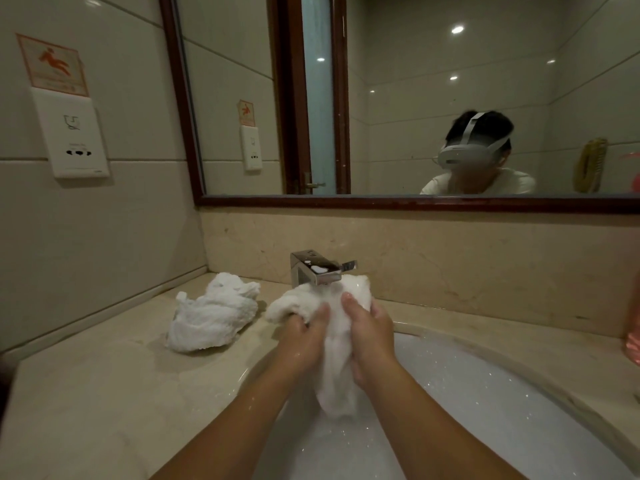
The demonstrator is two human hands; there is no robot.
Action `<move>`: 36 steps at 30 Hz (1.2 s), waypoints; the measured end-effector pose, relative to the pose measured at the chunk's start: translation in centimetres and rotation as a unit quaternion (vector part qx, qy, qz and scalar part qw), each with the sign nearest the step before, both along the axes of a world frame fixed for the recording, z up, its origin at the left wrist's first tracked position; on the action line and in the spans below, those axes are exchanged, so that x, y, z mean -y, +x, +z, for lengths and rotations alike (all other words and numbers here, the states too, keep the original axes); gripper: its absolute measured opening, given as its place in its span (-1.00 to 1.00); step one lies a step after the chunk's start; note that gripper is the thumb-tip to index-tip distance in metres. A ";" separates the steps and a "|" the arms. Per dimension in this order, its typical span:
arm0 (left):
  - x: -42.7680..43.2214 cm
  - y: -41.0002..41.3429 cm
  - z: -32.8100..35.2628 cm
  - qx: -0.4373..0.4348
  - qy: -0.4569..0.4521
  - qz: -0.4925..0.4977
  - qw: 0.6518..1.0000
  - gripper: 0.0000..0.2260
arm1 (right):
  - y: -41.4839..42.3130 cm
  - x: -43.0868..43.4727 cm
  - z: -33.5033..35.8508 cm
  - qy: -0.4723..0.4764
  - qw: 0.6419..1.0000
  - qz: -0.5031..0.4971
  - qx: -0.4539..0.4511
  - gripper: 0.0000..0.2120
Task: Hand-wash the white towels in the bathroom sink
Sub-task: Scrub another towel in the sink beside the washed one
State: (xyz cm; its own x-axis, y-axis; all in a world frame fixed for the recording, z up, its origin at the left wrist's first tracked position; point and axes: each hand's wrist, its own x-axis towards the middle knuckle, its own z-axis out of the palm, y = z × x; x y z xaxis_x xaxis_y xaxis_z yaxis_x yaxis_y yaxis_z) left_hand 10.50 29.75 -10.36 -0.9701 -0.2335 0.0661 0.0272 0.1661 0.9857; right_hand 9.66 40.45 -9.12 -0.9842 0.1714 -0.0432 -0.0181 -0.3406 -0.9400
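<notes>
The left hand (pixel 304 337) and right hand (pixel 372 336) are gripping one wet white towel (pixel 334 386) over the soapy sink (pixel 485 393), just below the faucet (pixel 317 268). Both hands' fingers (pixel 320 315) are curling tightly round it. A second towel (pixel 214 313) is lying bunched on the counter (pixel 104 393), left of the faucet.

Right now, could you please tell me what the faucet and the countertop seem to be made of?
The faucet looks like polished chromed metal: mirror-bright with sharp highlights. The countertop looks like polished beige stone, perhaps marble: faint veining, soft sheen.
</notes>
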 end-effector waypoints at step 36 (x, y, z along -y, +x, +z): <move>-1.0 0.7 1.9 -0.034 0.069 0.026 0.997 -0.69 | 0.1 0.1 -0.9 -0.021 0.999 0.030 0.023 -0.40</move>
State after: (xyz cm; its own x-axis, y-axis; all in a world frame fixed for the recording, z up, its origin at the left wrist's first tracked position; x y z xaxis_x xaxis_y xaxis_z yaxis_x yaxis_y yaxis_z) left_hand 11.19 30.75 -8.45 -0.9511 -0.2939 0.0946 0.0890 0.0327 0.9955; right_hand 9.72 40.38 -9.98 -0.9895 0.1086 -0.0951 0.0471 -0.3797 -0.9239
